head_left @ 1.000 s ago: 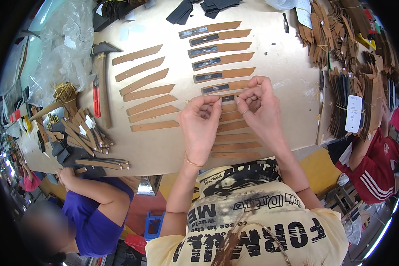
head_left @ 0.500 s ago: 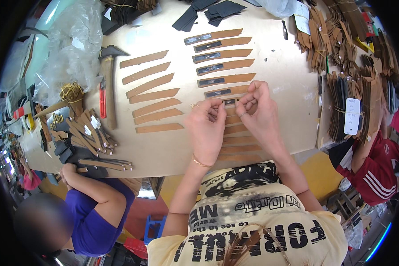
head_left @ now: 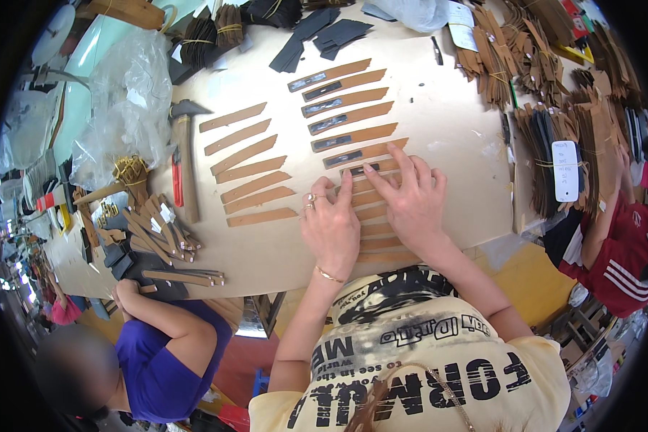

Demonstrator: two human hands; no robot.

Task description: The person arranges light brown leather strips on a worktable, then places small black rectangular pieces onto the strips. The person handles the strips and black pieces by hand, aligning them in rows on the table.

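Both my hands are over a column of brown strips on the table, bringing a small black piece (head_left: pixel 358 171) onto the end of one strip (head_left: pixel 387 165). My left hand (head_left: pixel 330 227) touches the piece's left end with an outstretched fingertip. My right hand (head_left: pixel 416 205) lies with fingers spread, its index fingertip at the piece's right end. Farther up, several brown strips (head_left: pixel 374 113) bear black, partly shiny pieces (head_left: pixel 329 124) on their left ends. Nearer me, bare brown strips (head_left: pixel 381 243) lie partly hidden under my hands.
Another column of brown strips (head_left: pixel 248 174) lies left, beside a hammer (head_left: pixel 185 165) and a red-handled tool (head_left: pixel 177 183). Black pieces (head_left: pixel 342 39) lie at the back. Bundled strips (head_left: pixel 536 155) stand right. A person in purple (head_left: pixel 169 353) sits at left, another in red (head_left: pixel 615 263) at right.
Both hands have gone from pinching the black piece's ends to resting on it with fingers stretched out, the piece now lying on the strip. The whole view has shifted slightly.
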